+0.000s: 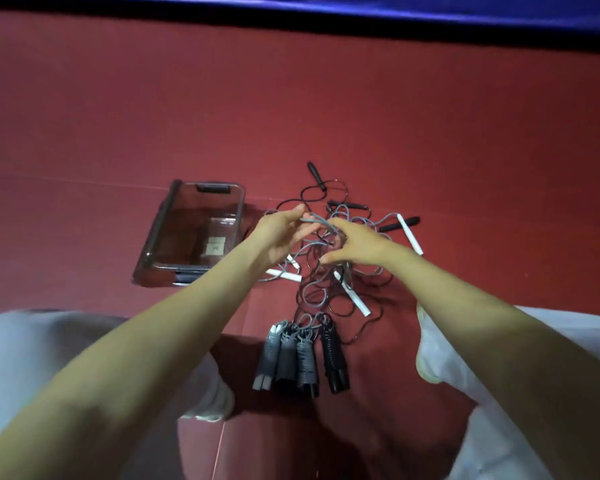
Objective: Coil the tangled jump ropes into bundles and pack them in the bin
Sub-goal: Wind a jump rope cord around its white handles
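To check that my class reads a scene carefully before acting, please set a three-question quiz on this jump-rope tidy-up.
1. True or false: the clear bin already holds a coiled bundle.
2. How many coiled bundles lie on the red mat, nearer the person than the tangle?
3. The left hand pinches: A. a grey rope; B. a white handle; C. the bin's rim.
Key: 1 false; 2 four; 3 A.

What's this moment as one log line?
left hand pinches grey rope | right hand in tangle, grip unclear | four bundles outside bin
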Tool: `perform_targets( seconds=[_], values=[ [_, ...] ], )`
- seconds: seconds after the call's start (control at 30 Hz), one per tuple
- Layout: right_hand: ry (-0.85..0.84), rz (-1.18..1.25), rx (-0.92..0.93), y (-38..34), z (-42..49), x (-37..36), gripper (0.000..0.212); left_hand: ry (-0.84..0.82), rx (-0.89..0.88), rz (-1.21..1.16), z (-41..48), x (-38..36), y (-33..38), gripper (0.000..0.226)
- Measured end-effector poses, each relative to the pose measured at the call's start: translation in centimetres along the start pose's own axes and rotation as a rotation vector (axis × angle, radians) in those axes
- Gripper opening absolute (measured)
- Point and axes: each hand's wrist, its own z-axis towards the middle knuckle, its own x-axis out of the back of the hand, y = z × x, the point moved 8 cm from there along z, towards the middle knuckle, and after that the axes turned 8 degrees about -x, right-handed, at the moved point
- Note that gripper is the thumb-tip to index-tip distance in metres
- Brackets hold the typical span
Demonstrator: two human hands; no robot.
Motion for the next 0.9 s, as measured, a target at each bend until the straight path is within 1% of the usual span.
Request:
perform_targets(
  seconds=[0.03, 0.07, 0.13, 0.17, 0.2, 0.23, 0.27, 0.3, 0.33, 0.37, 0.4, 0.43, 0.47, 0.5, 0.53, 0.6, 0.63, 0.7, 0.77, 0.8, 0.87, 0.9],
  values=[
    [0.024, -0.004, 0.012, -0.7, -0.6, 0.4, 0.058, 0.013, 0.027, -0.067, -0.8, -0.9, 0.6, 0.018],
    [0.055, 0.022, 0.022, -1.4, -1.1, 1.0, 0.048, 0.015, 0.040, -0.101, -1.6, -1.9, 1.4, 0.018],
    [0.139, 0.071, 0.012, -2.4, -1.8, 2.5, 0.012, 0.002, 0.026, -0.118, -2.7, -3.5, 3.2, 0.018],
    [0.180, 0.090, 0.004, -3.0, -2.2, 3.5, 0.009, -0.010, 0.007, -0.128, -3.3, -4.2, 4.2, 0.018],
    [0.215, 0.134, -0.004, -3.6, -2.5, 4.6, 0.020, -0.019, -0.014, -0.142, -3.6, -4.7, 5.1, 0.021],
    [0.237, 0.227, -0.008, -4.2, -2.9, 5.6, 0.027, -0.035, -0.037, -0.146, -3.8, -5.1, 5.8, 0.024],
    [0.248, 0.361, -0.012, -4.9, -3.4, 6.6, 0.030, -0.058, -0.057, -0.113, -3.9, -5.4, 6.4, 0.027],
    [0.249, 0.490, -0.014, -5.6, -3.9, 7.6, 0.030, -0.094, -0.073, -0.021, -4.1, -5.5, 6.8, 0.026],
    [0.239, 0.610, -0.017, -6.3, -4.4, 8.6, 0.029, -0.133, -0.090, 0.155, -4.3, -5.6, 7.0, 0.021],
    [0.222, 0.698, -0.022, -6.9, -4.8, 9.4, 0.029, -0.178, -0.114, 0.387, -4.1, -5.4, 6.7, 0.015],
    [0.198, 0.769, -0.019, -7.6, -5.1, 10.0, 0.028, -0.235, -0.138, 0.599, -4.2, -5.5, 6.3, 0.014],
    [0.170, 0.835, -0.009, -8.1, -5.2, 10.6, 0.028, -0.298, -0.171, 0.757, -3.9, -5.7, 5.9, 0.031],
    [0.138, 0.909, -0.008, -8.5, -5.2, 11.0, 0.028, -0.356, -0.190, 0.841, -3.5, -6.0, 5.3, 0.047],
    [0.110, 0.984, -0.010, -8.6, -5.1, 11.3, 0.028, -0.403, -0.200, 0.878, -3.1, -6.4, 4.7, 0.055],
    [0.087, 1.054, -0.014, -8.6, -4.9, 11.6, 0.028, -0.437, -0.218, 0.891, -2.7, -6.7, 4.4, 0.052],
    [0.066, 1.179, -0.034, -8.1, -4.3, 12.2, 0.027, -0.460, -0.248, 0.957, -1.6, -6.5, 4.0, 0.024],
    [0.072, 1.237, -0.044, -7.6, -4.0, 12.6, 0.026, -0.454, -0.245, 0.999, -1.1, -6.0, 3.8, 0.015],
    [0.091, 1.304, -0.064, -6.3, -3.3, 13.1, 0.023, -0.405, -0.202, 0.979, -0.2, -4.7, 3.4, 0.017],
    [0.111, 1.277, -0.057, -5.5, -2.9, 13.4, 0.013, -0.306, -0.196, 0.821, 0.0, -4.1, 4.2, 0.017],
    [0.122, 1.227, -0.048, -5.3, -2.6, 13.6, 0.009, -0.245, -0.221, 0.716, 0.0, -4.4, 5.3, 0.016],
    [0.167, 1.107, -0.036, -5.3, -2.1, 14.1, 0.012, -0.152, -0.305, 0.516, 0.0, -5.4, 8.4, 0.016],
    [0.201, 1.052, -0.033, -5.5, -2.0, 14.4, 0.013, -0.132, -0.360, 0.475, 0.0, -6.0, 9.9, 0.017]
  ],
)
